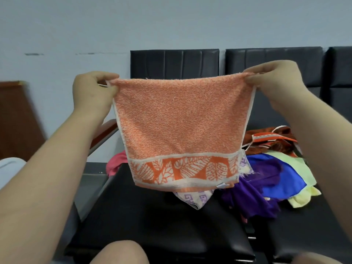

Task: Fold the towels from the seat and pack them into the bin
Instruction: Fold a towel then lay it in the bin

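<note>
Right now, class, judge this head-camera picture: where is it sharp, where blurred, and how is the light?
Head view: the towel is sharp at centre; the panel at the left edge is smeared; the left arm and right arm balloon toward the corners, wide-angle distortion; light is soft and even, no hard shadows.

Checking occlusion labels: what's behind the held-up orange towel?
Behind the orange towel, pinched by left hand and right hand: a black backrest above, pink cloth at left, patterned cloth below, purple cloth and blue cloth at right. What lies directly behind its middle is covered.
</note>
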`<state>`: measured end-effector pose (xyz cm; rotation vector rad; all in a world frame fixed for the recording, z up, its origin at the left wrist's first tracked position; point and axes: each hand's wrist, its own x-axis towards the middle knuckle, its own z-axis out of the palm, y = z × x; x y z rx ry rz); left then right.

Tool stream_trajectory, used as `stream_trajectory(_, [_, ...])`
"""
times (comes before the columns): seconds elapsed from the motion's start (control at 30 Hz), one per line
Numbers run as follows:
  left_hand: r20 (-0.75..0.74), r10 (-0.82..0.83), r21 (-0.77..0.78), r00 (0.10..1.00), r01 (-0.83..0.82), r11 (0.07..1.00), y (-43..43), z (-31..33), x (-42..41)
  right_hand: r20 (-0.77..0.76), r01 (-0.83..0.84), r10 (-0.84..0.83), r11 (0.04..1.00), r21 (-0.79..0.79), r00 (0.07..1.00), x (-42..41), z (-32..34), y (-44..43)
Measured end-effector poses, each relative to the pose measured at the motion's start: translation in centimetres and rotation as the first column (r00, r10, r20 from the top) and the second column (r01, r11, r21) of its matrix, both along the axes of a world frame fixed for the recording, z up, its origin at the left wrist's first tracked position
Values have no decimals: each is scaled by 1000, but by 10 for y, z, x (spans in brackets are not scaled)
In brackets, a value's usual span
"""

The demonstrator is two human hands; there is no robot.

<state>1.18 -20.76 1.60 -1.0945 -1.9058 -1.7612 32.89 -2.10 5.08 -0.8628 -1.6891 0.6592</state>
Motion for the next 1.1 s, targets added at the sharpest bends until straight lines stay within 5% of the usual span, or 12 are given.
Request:
stream_trajectory(0.2, [-66,36,-50,997,-39,998,5,-3,9,-186,34,-42,998,-45,982,-3,-25,3])
stream_trajectory(0.37, [105,-37,35,994,33,999,16,-17,13,-472,-117,8,973,-201,882,-3,-43,8])
stream_trajectory(0.6, [140,-68,102,988,54,993,37,-25,19,-552,-96,-13,981,-169,833,-3,-57,26])
stream_trajectory(0.87, [3,84,73,996,-84,994,72,-29,20,-279,265,-226,958,111,933,0,-67,54])
stream_trajectory(1.1, [36,127,184,991,-131,974,99,-42,37,-169,319,-292,934,159,941,3,-79,73])
